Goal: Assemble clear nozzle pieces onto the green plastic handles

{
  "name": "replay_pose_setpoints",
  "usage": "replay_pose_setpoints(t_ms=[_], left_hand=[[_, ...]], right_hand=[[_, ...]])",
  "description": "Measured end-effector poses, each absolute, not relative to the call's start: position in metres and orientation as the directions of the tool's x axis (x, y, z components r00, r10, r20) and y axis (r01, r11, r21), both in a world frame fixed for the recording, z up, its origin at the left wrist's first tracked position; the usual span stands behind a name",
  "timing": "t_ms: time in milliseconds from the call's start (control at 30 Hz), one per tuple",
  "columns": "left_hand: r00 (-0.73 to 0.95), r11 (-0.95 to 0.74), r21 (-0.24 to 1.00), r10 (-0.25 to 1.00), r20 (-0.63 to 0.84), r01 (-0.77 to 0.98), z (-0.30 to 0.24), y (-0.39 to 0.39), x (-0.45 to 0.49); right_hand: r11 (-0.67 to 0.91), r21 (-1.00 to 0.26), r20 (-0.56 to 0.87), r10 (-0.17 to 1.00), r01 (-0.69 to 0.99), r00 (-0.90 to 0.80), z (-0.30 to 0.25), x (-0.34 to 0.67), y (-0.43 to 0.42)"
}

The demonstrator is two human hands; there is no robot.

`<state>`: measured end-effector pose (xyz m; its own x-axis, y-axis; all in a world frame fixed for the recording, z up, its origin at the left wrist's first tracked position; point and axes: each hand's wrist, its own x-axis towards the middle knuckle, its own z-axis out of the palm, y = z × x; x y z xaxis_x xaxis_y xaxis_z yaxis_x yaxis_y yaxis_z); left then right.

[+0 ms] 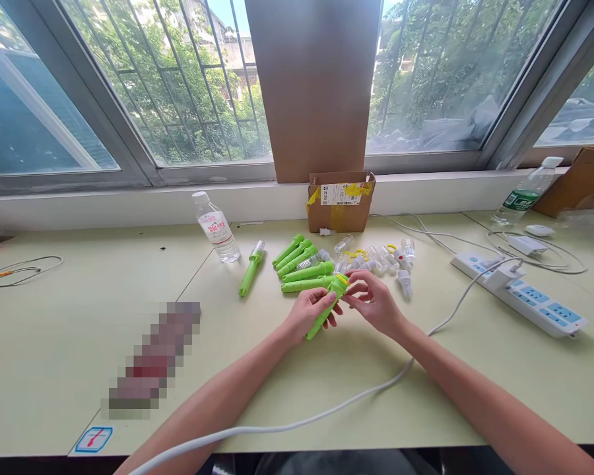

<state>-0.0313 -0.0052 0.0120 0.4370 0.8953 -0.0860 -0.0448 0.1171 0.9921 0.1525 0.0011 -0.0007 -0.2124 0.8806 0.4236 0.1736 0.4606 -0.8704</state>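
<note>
My left hand (pixel 311 315) is wrapped round a green plastic tube (pixel 321 318), tilted with its wide end up and away from me. A yellow ring (pixel 343 280) sits at that wide end. The fingertips of my right hand (pixel 373 300) are bent closed against the ring's right edge; exactly how they grip it is partly hidden. Just beyond my hands lie several more green tubes (pixel 297 257). Beside them is a loose group of clear caps (pixel 376 258), white plastic pieces (pixel 404 282) and yellow rings (pixel 360 253). Left of these, one green tube (pixel 250 274) carries a clear cap.
An open cardboard box (pixel 340 214) stands by the window wall. Water bottles stand at left (pixel 216 227) and far right (pixel 525 192). A power strip (pixel 519 295) lies at right, and its white cable (pixel 361 394) crosses in front of me, over my left forearm. A blurred-out object (pixel 153 359) lies at left.
</note>
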Motion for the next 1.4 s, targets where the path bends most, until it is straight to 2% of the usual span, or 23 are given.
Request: replay_pose_setpoints(t_ms=[200, 367, 733, 1000, 1233, 1400], left_hand=[[0.546, 0.201, 0.976, 0.828, -0.124, -0.082, 0.0108, -0.0005, -0.0372], [0.574, 0.227, 0.970, 0.808, -0.134, -0.093, 0.0118, 0.0004, -0.0385], [0.517, 0.156, 0.987, 0.843, -0.147, 0.026, 0.0161, -0.0070, -0.0352], [0.382, 0.097, 0.995, 0.920, -0.087, -0.007, 0.0109, -0.0039, -0.0312], [0.415, 0.021, 0.997, 0.908, -0.047, 0.068, 0.0106, 0.0000, -0.0318], [0.407, 0.089, 0.995, 0.908, -0.103, 0.054, 0.0104, -0.0021, -0.0314]], right_hand=[[0.460, -0.876, 0.423, 0.877, 0.144, -0.230, 0.0032, 0.1523, -0.0021], [0.469, -0.870, 0.418, 0.865, 0.150, -0.278, 0.0043, 0.1535, -0.0023], [0.510, -0.837, 0.471, 0.855, 0.196, -0.217, -0.0018, 0.1505, -0.0015], [0.514, -0.836, 0.481, 0.855, 0.191, -0.194, -0.0025, 0.1529, -0.0015], [0.516, -0.823, 0.492, 0.856, 0.238, -0.158, -0.0034, 0.1527, 0.0008], [0.484, -0.848, 0.463, 0.875, 0.215, -0.146, -0.0040, 0.1499, 0.0022]])
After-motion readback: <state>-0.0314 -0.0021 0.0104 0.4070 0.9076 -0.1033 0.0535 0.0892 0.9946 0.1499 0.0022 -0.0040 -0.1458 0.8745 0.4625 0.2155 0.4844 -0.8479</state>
